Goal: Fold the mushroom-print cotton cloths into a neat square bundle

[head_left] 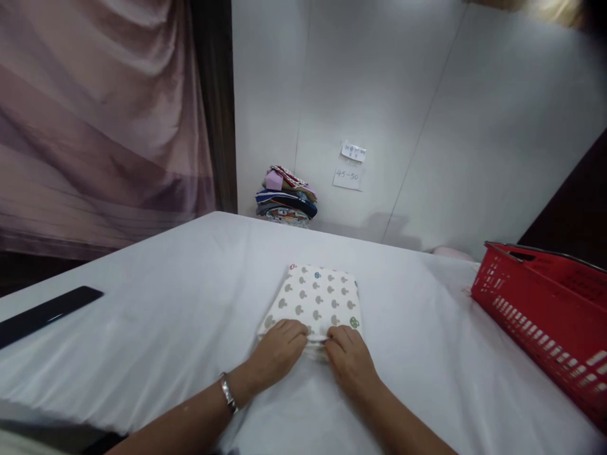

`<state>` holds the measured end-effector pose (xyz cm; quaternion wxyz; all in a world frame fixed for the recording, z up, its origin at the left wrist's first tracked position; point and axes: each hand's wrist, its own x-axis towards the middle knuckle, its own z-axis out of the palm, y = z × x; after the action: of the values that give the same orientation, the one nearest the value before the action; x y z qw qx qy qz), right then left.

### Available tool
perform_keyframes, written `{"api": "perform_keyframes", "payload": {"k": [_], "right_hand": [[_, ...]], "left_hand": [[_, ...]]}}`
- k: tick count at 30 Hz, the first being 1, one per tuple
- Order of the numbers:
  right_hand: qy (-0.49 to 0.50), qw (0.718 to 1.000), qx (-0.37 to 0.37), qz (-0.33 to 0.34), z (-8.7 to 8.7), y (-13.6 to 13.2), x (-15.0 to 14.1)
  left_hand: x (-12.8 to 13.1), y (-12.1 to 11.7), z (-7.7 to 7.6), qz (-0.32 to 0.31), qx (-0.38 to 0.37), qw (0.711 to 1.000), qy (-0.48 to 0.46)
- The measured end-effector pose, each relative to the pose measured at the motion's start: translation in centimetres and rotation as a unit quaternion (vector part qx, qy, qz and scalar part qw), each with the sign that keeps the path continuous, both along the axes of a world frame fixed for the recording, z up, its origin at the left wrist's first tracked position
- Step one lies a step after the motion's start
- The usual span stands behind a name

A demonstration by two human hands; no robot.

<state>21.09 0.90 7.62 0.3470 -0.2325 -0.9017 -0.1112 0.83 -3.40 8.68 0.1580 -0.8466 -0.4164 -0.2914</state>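
A folded white cloth printed with small grey mushrooms, a few of them coloured, lies flat on the white-covered table. My left hand grips its near edge on the left side, fingers curled over the fold. On the right side of that same edge, my right hand is closed on the cloth too, fingertips on top. A short stretch of the layered edge shows between the two hands. My thumbs are mostly hidden. A silver bracelet circles my left wrist.
A red plastic basket stands at the right edge of the table. To the left lies a flat black object. Behind the table's far edge, a stack of folded clothes rests against the wall, near two paper labels. A pinkish curtain hangs at left.
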Motion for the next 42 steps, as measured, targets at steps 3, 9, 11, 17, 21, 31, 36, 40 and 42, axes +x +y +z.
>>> {"api": "perform_keyframes", "payload": {"k": [3,9,11,17,21,31,36,40,42], "right_hand": [[-0.018,1.0,0.0,0.004,-0.5,0.1,0.0],[-0.05,0.999,0.003,0.003,-1.6,0.4,0.1],[-0.05,0.999,-0.005,0.007,-1.5,0.3,0.1],[-0.047,0.998,-0.05,0.009,-0.4,0.0,0.3],[-0.052,0.996,-0.071,0.011,0.6,-0.2,1.7],[-0.057,0.994,-0.091,0.0,0.5,0.2,5.2],[-0.062,0.992,-0.113,-0.001,0.6,0.1,5.0],[-0.082,0.987,-0.135,-0.024,0.9,0.1,4.6],[-0.092,0.986,-0.134,-0.034,1.1,0.1,4.5]], "left_hand": [[0.0,0.0,-0.2,0.001,0.02,1.0,-0.008],[-0.1,0.0,-0.3,-0.005,0.005,1.0,0.03],[-0.1,0.0,-0.4,0.002,0.009,1.0,0.027],[0.1,0.6,-1.0,0.024,-0.023,0.998,0.056],[0.4,0.8,-0.7,0.031,-0.057,0.995,0.078],[2.4,1.2,0.9,0.003,-0.065,0.991,0.113],[3.5,1.8,0.2,-0.003,-0.065,0.99,0.128],[3.8,2.1,-0.5,-0.002,-0.059,0.991,0.118],[3.8,2.1,-0.5,0.004,-0.064,0.993,0.102]]}}
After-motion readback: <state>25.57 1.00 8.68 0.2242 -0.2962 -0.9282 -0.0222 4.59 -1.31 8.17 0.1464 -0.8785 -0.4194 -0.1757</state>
